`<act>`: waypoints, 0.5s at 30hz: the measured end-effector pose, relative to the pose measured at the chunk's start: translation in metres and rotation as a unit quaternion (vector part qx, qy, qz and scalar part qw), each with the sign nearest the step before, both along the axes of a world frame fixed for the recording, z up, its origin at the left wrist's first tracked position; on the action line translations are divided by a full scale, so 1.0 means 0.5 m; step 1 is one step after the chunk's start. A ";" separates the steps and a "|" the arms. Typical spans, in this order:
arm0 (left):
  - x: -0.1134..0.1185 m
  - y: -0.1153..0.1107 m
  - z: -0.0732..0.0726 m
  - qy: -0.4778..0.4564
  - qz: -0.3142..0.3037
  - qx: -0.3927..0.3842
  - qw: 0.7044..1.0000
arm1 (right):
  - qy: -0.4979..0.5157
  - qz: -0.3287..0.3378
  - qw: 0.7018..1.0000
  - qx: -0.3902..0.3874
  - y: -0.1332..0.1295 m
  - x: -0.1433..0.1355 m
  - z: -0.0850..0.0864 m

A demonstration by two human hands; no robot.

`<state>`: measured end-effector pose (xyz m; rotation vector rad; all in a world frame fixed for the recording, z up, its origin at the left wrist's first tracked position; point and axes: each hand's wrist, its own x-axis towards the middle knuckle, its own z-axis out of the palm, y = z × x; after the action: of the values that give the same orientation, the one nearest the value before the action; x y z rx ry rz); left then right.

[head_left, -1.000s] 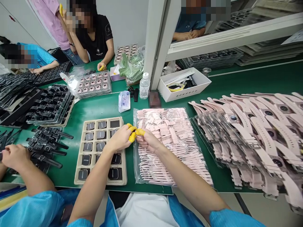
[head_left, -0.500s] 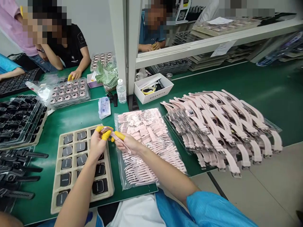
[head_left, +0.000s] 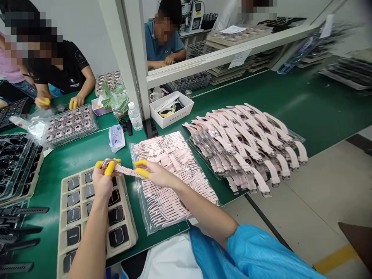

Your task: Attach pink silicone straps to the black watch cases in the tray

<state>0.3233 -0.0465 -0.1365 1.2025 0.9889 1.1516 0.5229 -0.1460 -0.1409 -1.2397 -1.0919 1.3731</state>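
My left hand (head_left: 103, 179), with yellow finger cots, is closed around the case of a pink watch (head_left: 107, 162) above the tray's far end. A pale pink strap (head_left: 125, 169) stretches from the case to the right. My right hand (head_left: 158, 174), also in yellow finger cots, has its fingertips at the strap's far end; the thumb side of the grip is partly hidden. Below my left hand lies a beige tray (head_left: 132, 228) with square black watch faces in its compartments. Under my right hand is a clear bag of pink straps (head_left: 174, 186).
Pink-strapped watches (head_left: 247, 143) are stacked on trays to the right. Black watches (head_left: 17, 166) fill trays at the left. A white box (head_left: 171, 112), a bottle (head_left: 135, 116) and a tissue pack (head_left: 116, 138) stand behind, near a white frame post (head_left: 132, 58). Co-workers sit across the table.
My hands have drawn apart, so the strap now stretches between them. The camera view has turned to the right. A co-worker's hand has come down to the table.
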 end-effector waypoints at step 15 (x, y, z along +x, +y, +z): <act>0.013 -0.017 -0.004 0.056 -0.037 -0.010 0.998 | -0.320 -0.319 0.891 -0.054 -0.297 0.253 -0.206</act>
<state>0.3297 -0.0550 -0.1385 1.2878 1.0300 1.0233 0.6494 -0.2947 -0.2439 -1.9929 -0.8934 0.5243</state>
